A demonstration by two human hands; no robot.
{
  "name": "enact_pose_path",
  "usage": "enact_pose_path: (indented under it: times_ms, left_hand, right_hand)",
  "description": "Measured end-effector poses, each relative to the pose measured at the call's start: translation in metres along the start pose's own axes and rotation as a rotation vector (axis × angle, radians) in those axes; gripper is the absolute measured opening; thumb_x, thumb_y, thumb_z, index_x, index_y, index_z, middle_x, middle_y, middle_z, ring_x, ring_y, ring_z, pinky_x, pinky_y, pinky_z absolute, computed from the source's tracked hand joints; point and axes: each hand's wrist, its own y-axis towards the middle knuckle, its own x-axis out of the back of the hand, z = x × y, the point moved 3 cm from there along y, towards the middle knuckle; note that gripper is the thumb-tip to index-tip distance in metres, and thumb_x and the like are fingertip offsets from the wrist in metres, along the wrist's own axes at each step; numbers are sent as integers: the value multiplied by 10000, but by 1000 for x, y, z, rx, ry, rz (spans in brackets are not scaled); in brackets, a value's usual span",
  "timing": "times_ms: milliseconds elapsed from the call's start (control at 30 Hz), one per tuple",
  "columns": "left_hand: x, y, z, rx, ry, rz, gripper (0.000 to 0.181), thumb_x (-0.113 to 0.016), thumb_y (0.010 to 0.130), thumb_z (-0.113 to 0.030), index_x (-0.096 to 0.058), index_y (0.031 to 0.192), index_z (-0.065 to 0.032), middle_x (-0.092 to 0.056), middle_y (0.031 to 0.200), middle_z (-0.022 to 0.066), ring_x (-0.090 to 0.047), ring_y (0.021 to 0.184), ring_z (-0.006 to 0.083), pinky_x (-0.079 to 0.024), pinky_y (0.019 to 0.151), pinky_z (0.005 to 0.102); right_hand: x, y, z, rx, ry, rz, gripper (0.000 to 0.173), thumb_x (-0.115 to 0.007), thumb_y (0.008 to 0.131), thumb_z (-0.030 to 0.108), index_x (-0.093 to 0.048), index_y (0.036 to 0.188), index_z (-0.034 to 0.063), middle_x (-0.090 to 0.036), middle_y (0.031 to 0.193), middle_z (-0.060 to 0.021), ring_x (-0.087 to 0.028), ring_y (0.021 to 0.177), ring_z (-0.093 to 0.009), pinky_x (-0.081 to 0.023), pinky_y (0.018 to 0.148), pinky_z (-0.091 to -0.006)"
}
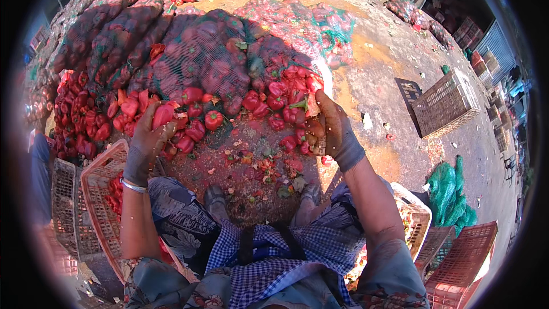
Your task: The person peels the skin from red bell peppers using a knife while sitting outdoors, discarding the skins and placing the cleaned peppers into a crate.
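Note:
My left hand (145, 141), in a soiled grey work glove, holds a red bell pepper piece (163, 115) between thumb and fingers. To the right, my right hand (339, 133), gloved alike, grips a pepper core (312, 105) with pale seeds and a green stem. Loose whole red bell peppers (213, 120) lie on the ground beyond both hands. They spill from green mesh sacks (201, 58) full of peppers. A red plastic crate (92, 193) by my left forearm has red pepper pieces (115, 195) in it. Beside my right arm stands a pale crate (422, 214) with seedy pepper scraps.
Seeds and pepper scraps (266, 169) litter the ground between my shoes. An upturned-looking crate (446, 105) stands at right, with a crumpled green net (448, 197) nearer. Stacked red crates (461, 262) are at lower right. A blue-clad person (40, 176) is partly visible at far left.

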Motion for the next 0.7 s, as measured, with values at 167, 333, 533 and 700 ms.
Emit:
enact_pose_path:
  times_ms: [167, 333, 533, 700]
  left_hand:
    - [153, -71, 66, 57, 821, -253, 503, -707, 876, -162, -505, 1312, -13, -657, 1024, 131, -666, 836, 202, -545, 672, 308]
    - [210, -101, 103, 62, 948, -360, 401, -707, 890, -190, -577, 1194, 37, -643, 1189, 206, -627, 1099, 285, -481, 932, 353]
    - [110, 1, 50, -104, 213, -177, 425, -655, 964, -247, -552, 1301, -10, -599, 1277, 68, -613, 1084, 155, -482, 930, 286]
    - [-33, 59, 5, -111, -127, 34, 373, -634, 974, -250, -574, 1270, -32, -657, 1140, 64, -661, 991, 161, -555, 849, 300]
  right_hand:
    - [43, -64, 50, 376, -409, -159, 422, -621, 940, 438, -597, 1088, 43, -636, 727, -78, -506, 435, -117, -398, 389, -277]
    - [138, -166, 57, 222, -710, -585, 421, -714, 895, 313, -599, 1167, 13, -659, 801, -90, -507, 461, -100, -404, 422, -252]
    - [249, -278, 40, 173, -1761, -975, 336, -734, 821, 242, -649, 1038, 1, -655, 770, -148, -666, 732, -210, -519, 694, -335]
    - [194, -187, 52, 276, -1140, -765, 171, -681, 853, 129, -624, 902, -25, -638, 705, -77, -576, 643, -103, -466, 594, -291]
